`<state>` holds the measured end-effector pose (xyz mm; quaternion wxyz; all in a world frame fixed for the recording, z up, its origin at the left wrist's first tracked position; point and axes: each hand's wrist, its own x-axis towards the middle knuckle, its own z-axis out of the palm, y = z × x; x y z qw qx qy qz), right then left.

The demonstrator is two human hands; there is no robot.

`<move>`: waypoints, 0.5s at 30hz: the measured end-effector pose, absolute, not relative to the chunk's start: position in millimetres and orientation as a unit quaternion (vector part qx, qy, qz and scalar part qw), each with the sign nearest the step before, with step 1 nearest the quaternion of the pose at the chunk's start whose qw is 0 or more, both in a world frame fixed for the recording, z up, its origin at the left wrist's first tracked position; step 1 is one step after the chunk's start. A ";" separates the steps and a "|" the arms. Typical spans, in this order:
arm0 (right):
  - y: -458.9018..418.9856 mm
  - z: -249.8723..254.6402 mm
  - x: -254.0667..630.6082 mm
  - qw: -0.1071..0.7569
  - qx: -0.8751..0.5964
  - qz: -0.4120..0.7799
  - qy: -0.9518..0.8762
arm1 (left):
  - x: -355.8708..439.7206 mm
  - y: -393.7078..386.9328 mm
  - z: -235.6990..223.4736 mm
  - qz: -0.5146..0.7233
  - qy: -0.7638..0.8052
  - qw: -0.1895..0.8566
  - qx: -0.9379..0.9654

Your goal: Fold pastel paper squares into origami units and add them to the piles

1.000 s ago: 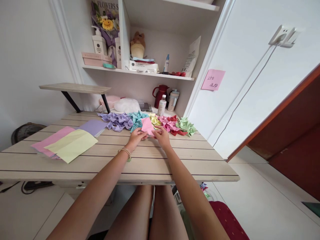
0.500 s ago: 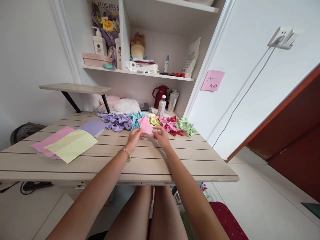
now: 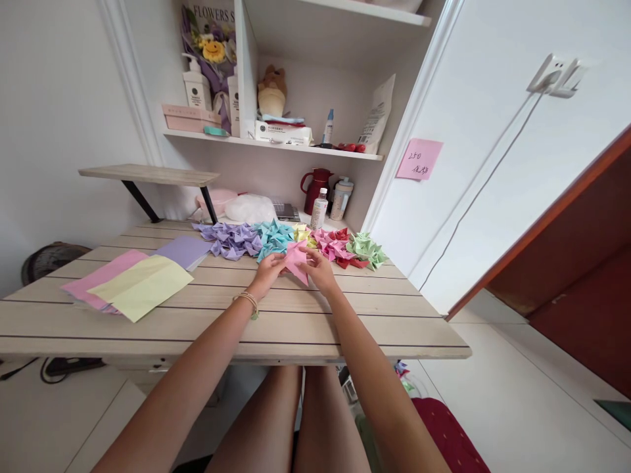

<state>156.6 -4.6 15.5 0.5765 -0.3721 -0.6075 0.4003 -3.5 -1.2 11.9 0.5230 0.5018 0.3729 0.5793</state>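
Note:
A pink folded paper piece (image 3: pixel 296 261), with pointed corners, is held between my two hands above the desk. My left hand (image 3: pixel 269 272) pinches its left side, and my right hand (image 3: pixel 318 268) grips its right edge with thumb and fingers. Just behind are piles of folded paper pieces: purple (image 3: pixel 231 240), blue (image 3: pixel 273 236), yellow (image 3: pixel 302 232), pink (image 3: pixel 333 245), red (image 3: pixel 355 263) and green (image 3: pixel 366 251). Part of the yellow pile is hidden behind the held piece and my fingers.
Flat paper sheets, yellow (image 3: pixel 142 286), pink (image 3: pixel 106 276) and purple (image 3: pixel 183 252), lie on the left of the slatted desk (image 3: pixel 394 322). A small raised stand (image 3: pixel 148 174) is at the back left. Behind the piles stand a bottle (image 3: pixel 319 210), a red jug (image 3: pixel 315 190) and a tumbler (image 3: pixel 341 199).
The pink folded paper has been turned and shifted slightly right and toward me, so a point now hangs downward. My fingers have changed their hold on it; the piles are unmoved.

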 end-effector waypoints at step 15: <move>-1.1 14.2 165.3 0.557 -0.429 0.377 -0.604 | -4.5 2.1 8.0 0.584 0.389 0.450 0.553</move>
